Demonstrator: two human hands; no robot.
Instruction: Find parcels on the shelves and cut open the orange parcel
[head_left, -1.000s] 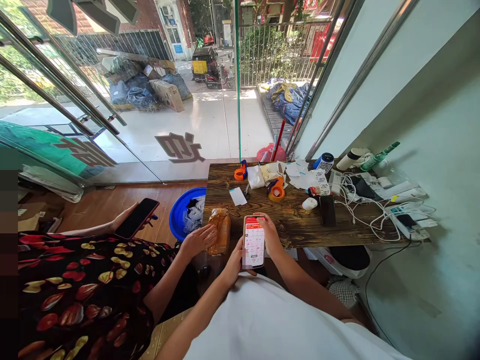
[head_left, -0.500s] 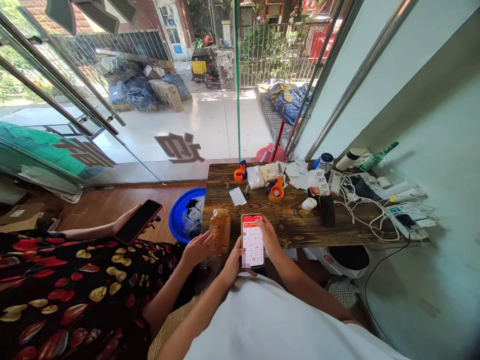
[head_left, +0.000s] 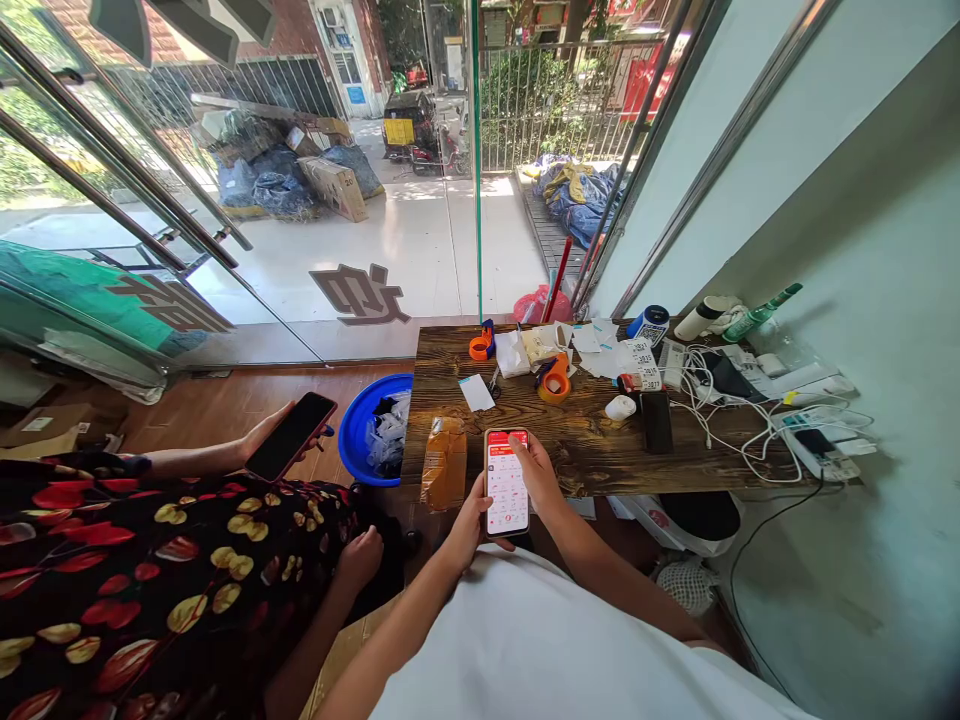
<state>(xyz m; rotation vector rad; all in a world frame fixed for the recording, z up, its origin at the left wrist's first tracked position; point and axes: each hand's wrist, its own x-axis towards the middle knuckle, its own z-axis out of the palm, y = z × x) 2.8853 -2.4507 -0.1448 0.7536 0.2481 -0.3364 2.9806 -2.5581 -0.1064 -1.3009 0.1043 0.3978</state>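
Note:
A smartphone with a lit red and white screen is upright in front of my chest, at the table's near edge. My left hand wraps round its left side and lower edge. At its upper right is my right hand, the thumb over the top of the screen and the other fingers hidden behind the phone. Just left of the phone lies a small parcel wrapped in brown tape, on the corner of the dark wooden table.
Tape dispensers, paper slips, a white roll, a black phone and tangled white cables lie on the table. A blue bin stands left. Beside me, a person in a floral garment holds a dark phone.
The other person's near hand has left the parcel and drawn back to their lap. Their dark phone has shifted slightly right and up. My hands stay on the smartphone.

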